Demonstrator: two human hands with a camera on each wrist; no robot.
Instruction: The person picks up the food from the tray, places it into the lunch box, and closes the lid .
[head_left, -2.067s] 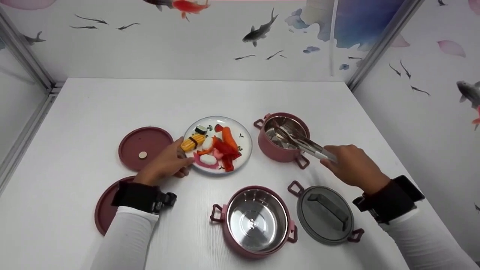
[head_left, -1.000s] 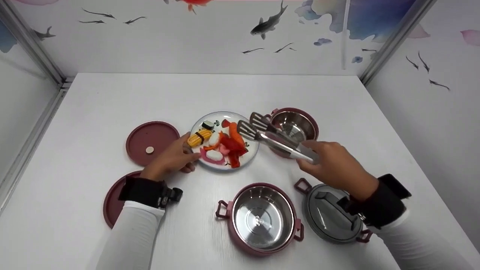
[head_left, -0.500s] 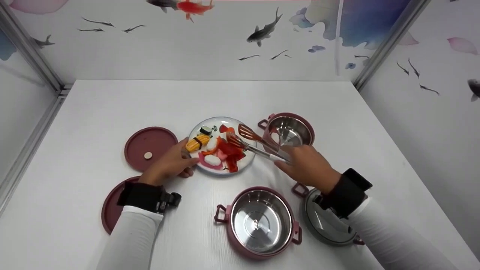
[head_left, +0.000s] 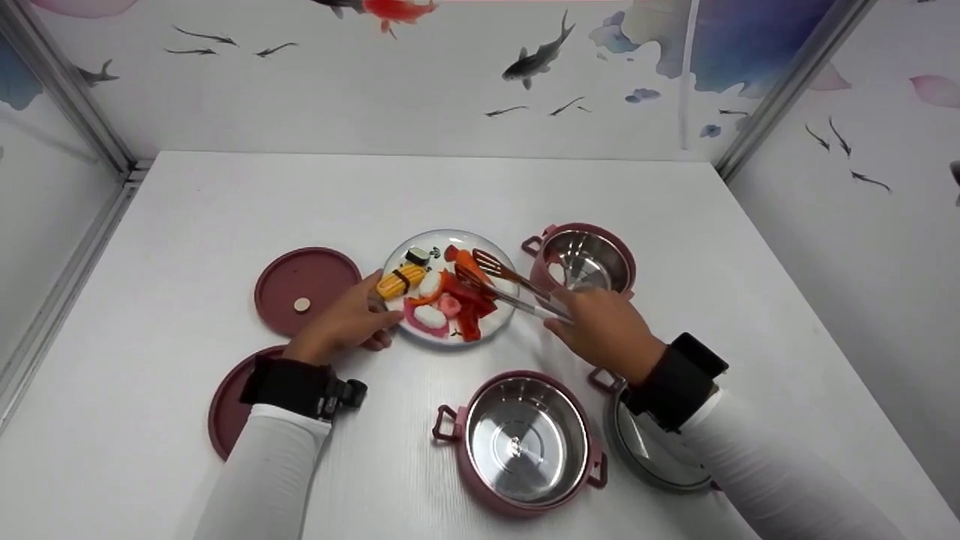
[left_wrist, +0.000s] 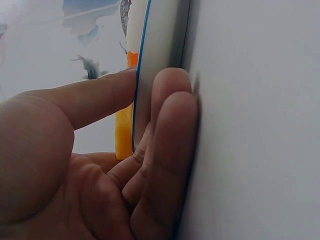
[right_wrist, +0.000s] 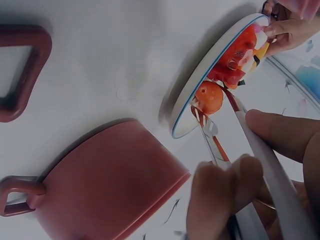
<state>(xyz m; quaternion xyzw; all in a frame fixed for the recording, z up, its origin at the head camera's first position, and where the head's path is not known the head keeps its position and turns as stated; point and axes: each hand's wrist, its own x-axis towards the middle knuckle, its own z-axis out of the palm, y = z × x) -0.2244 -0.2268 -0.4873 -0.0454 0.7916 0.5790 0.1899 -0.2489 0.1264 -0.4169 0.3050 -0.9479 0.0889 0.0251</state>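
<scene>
My left hand [head_left: 349,315] holds the near-left rim of a white plate [head_left: 495,319], thumb at the rim and fingers beneath, as the left wrist view shows. On the plate lie toy foods: a carrot [head_left: 466,259], a yellow piece with a black band [head_left: 401,280], a white-and-pink piece [head_left: 429,317] and red pieces [head_left: 469,304]. My right hand [head_left: 607,330] grips metal tongs [head_left: 511,298] with slotted brown ends. In the right wrist view the tong ends stand on either side of the carrot [right_wrist: 209,97]; whether they squeeze it I cannot tell.
A small pink pot [head_left: 631,262] stands right of the plate, a pink-white patch inside it. Nearer is a larger steel-lined pot [head_left: 525,442]. A grey lid [head_left: 652,450] lies partly under my right arm. Two maroon plates [head_left: 281,277] [head_left: 229,412] are at left, one bearing a small round piece [head_left: 301,305].
My right hand has carried the tongs left from the small pot to the plate, lowering their ends to the carrot. My left hand has stayed on the plate's rim.
</scene>
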